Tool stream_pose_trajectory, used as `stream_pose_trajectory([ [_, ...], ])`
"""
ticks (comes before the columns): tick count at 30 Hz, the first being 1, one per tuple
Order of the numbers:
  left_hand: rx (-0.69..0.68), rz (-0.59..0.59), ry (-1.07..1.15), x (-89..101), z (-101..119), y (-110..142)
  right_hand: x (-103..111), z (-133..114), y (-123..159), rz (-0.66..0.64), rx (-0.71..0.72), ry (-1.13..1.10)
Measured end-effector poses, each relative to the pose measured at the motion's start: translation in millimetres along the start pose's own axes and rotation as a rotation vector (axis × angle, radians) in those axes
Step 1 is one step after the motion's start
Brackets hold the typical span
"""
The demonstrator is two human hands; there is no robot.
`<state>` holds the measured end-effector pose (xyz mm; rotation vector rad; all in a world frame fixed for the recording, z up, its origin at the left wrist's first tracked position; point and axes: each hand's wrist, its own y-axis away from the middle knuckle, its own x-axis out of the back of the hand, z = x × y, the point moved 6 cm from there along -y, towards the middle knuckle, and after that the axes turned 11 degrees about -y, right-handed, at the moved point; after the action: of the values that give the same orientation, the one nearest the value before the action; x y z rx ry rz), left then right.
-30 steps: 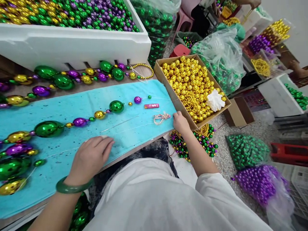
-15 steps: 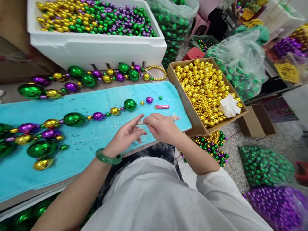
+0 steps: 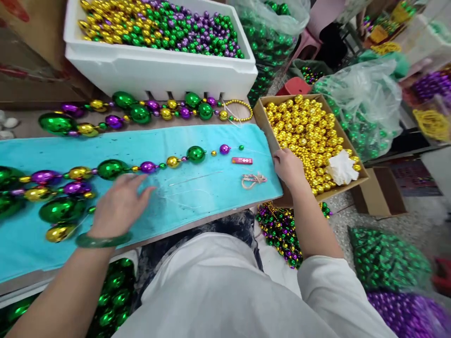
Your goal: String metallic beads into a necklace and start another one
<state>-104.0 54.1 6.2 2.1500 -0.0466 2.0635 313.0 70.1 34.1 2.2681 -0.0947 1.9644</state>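
My left hand, a green bangle at its wrist, hovers over the blue cloth, slightly blurred, thumb apart from the fingers. It is just below a strand of big green, purple and gold beads. At the cloth's right edge, my right hand is closed in a pinch beside the cardboard box. A thin clear thread runs from the strand's last small green bead to its fingertips. Between the hands lie a long thin needle with loose thread, a pink lighter-like piece and a small cord bundle.
A cardboard box of gold beads stands right of the cloth. Behind is a white foam box full of mixed beads, with a finished-looking bead strand before it. Bags of green beads and purple beads are on the right.
My hands, close together over the needle before, have parted. The left moved left over the cloth; the right moved right to the box edge. The cord bundle and needle now show fully.
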Motion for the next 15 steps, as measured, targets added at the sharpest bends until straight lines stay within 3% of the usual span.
stream_pose_trajectory([
  [2,0.033,0.114,-0.031,9.2,-3.6,1.0,-8.8,9.9,3.0,-0.066,0.02,0.076],
  [6,0.002,0.296,0.017,27.3,9.8,1.4,-35.6,-0.1,4.1,-0.161,0.145,0.183],
  [11,-0.116,0.25,0.116,35.3,36.2,-0.5,-46.9,-8.9,-7.3,-0.182,0.116,0.122],
  [15,-0.143,0.23,0.152,38.1,38.1,-0.8,-22.4,7.7,-13.2,-0.119,0.052,-0.087],
])
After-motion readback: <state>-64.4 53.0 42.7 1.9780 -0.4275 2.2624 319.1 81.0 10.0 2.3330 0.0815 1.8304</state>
